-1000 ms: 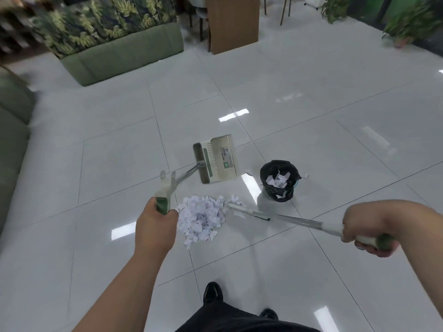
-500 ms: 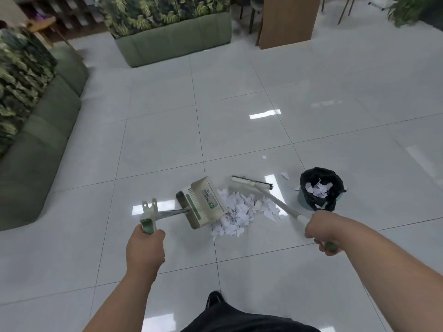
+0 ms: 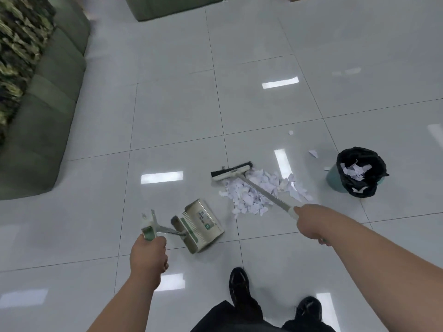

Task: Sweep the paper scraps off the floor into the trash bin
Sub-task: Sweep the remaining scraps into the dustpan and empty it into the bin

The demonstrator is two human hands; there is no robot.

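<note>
Two tools are in play on the tiled floor (image 3: 179,111): the left hand (image 3: 148,255) has its fingers wrapped round the green grip of the dustpan (image 3: 203,225), and the right hand (image 3: 309,222) is closed round the long handle of the broom (image 3: 231,172), near its upper end. The paper scraps (image 3: 249,197) lie in one loose heap in mid-floor, well away from the sofa (image 3: 40,111) that lines the floor's left edge. The broom's head rests against the heap's far side, and its handle crosses over the paper. The dustpan sits just beside the heap on its near-left side, mouth turned toward the paper but apart from it; whether its lip touches the tile I cannot tell. The trash bin (image 3: 359,173), lined with a black bag and already holding some scraps, stands near the heap toward the floor's right edge. The step in hand looks like drawing the heap into the pan. To do it well, I would set the pan's lip flat on the tile and hold it firm so no paper slides beneath. I would then pull the broom toward the lip in short, low strokes, since light paper is likely to flutter off under a fast sweep. The heap's right fringe spreads wide, so a first stroke from that side should narrow it to the pan's mouth. A few stray scraps (image 3: 313,153) lie apart, on the bin's far-left side, and would want gathering too.
</note>
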